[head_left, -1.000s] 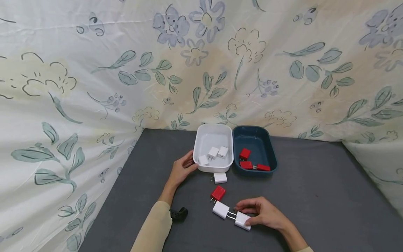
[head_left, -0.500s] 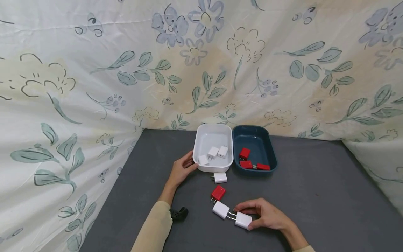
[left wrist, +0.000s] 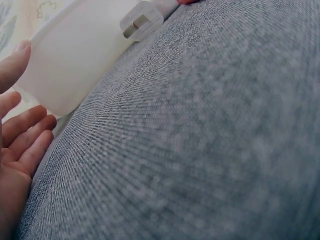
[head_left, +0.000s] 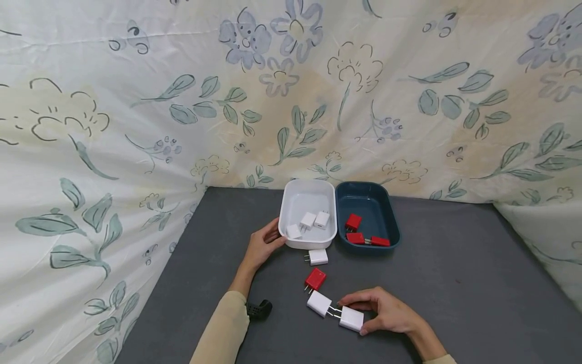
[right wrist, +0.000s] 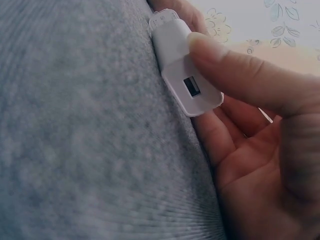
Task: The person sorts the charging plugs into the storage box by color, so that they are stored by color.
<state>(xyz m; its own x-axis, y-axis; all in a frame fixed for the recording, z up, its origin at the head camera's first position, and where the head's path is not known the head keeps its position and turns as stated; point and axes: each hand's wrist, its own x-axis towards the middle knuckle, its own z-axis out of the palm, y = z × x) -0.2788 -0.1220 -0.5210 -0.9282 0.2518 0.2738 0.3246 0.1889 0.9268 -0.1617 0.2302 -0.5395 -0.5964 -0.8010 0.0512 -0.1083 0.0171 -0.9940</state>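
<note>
My right hand (head_left: pixel 386 311) pinches a white USB charger plug (head_left: pixel 351 318) at the front of the table, thumb at its right end and fingers along the far side. In the right wrist view, the USB port of this charger (right wrist: pixel 191 86) faces the camera. Its prongs point toward those of another white charger (head_left: pixel 319 303) lying end to end with it. My left hand (head_left: pixel 262 245) rests at the left front corner of a white bin (head_left: pixel 309 193), fingers loosely bent. The left wrist view has that hand (left wrist: pixel 22 130) beside the wall of the bin (left wrist: pixel 75 55).
Several white chargers (head_left: pixel 322 220) lie inside the white bin. Against its right side stands a dark blue bin (head_left: pixel 364 194) containing red chargers (head_left: pixel 353 222). Another white charger (head_left: pixel 318 257) and a red charger (head_left: pixel 315 278) lie in front of the bins. Floral cloth (head_left: pixel 291 101) hangs behind.
The right thumb has slid from the top of the white charger to its near right corner, and the charger has shifted slightly. The left hand stays at the white bin.
</note>
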